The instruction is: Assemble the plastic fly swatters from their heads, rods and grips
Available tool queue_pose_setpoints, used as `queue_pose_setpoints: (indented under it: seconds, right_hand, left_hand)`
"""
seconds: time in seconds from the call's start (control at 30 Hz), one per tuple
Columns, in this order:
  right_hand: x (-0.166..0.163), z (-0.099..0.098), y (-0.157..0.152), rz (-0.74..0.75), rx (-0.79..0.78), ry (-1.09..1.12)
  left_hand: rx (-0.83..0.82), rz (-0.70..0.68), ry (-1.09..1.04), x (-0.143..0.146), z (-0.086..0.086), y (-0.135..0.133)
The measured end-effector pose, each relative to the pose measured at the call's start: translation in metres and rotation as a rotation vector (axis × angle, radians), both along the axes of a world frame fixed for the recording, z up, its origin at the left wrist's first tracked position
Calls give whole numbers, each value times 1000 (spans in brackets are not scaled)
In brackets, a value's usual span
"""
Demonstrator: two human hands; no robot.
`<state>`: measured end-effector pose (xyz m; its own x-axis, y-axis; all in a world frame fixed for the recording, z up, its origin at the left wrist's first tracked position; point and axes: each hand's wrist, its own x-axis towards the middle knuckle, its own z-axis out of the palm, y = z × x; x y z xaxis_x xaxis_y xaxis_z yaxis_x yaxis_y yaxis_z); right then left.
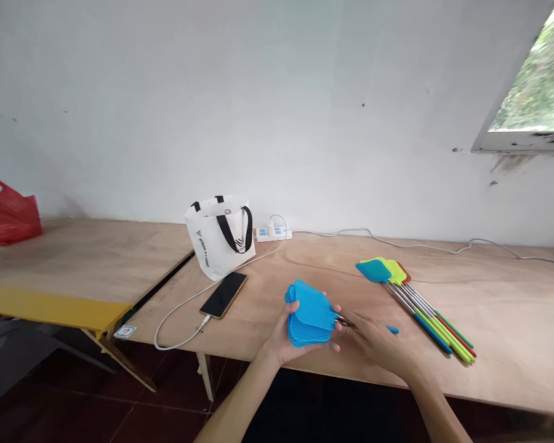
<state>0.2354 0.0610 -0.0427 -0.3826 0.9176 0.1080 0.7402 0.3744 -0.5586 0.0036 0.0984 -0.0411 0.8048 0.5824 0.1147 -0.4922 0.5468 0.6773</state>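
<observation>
Several blue fly swatters (pixel 313 306) are bunched together just above the table's front edge. My left hand (pixel 284 335) is closed around their perforated heads, thumb on top and fingers beneath. My right hand (pixel 373 341) grips the metal shafts just behind the heads, and a blue handle end (pixel 392 330) pokes out beyond it. Much of the shafts is hidden under that hand. To the right lies a pile of fly swatters (pixel 410 298) in blue, yellow-green, red and green, their heads pointing to the back left.
A white tote bag (pixel 219 240) stands behind a phone (pixel 224 295) with a white charging cable (pixel 170 349). The power strip (pixel 273 233) sits by the wall. A red plastic bag (pixel 9 212) rests on the left table, across a gap from the wooden table (pixel 512 301).
</observation>
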Motion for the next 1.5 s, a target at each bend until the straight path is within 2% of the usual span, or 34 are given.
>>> queue_pose_setpoints:
  seconds: [0.13,0.27,0.37,0.57,0.73,0.8,0.87,0.93,1.03,1.3,1.5]
  right_hand:
    - [0,-4,2,34,137,-29]
    - [-1,-13,3,39,283,-50]
    - [-8,-12,1,71,372,-45]
    - [-32,-7,-11,69,406,-110]
    - [-48,-30,-13,-56,332,-309]
    - [-49,-41,-12,-81,388,-397]
    - [-49,-45,-11,-29,479,-418]
    - [-46,-41,-13,75,546,-390]
    - [-43,-30,-20,196,538,-300]
    - [-51,-31,-38,139,571,-164]
    - [-49,-18,-48,223,494,-203]
  left_hand:
    - [-14,-70,-163,3,-3,-5]
    - [21,-36,-173,6,2,-11]
    - [76,-70,-157,5,6,-15]
    - [104,-77,-124,-4,0,-25]
    - [131,-87,-128,-12,-7,-33]
    - [147,-139,-121,-15,-9,-36]
    - [134,-164,-136,-18,-10,-38]
    - [88,-130,-187,-21,-12,-40]
    - [1,-37,-257,-26,-13,-42]
    - [-134,-54,-256,-36,-12,-54]
    - [-162,-39,-301,-32,-14,-69]
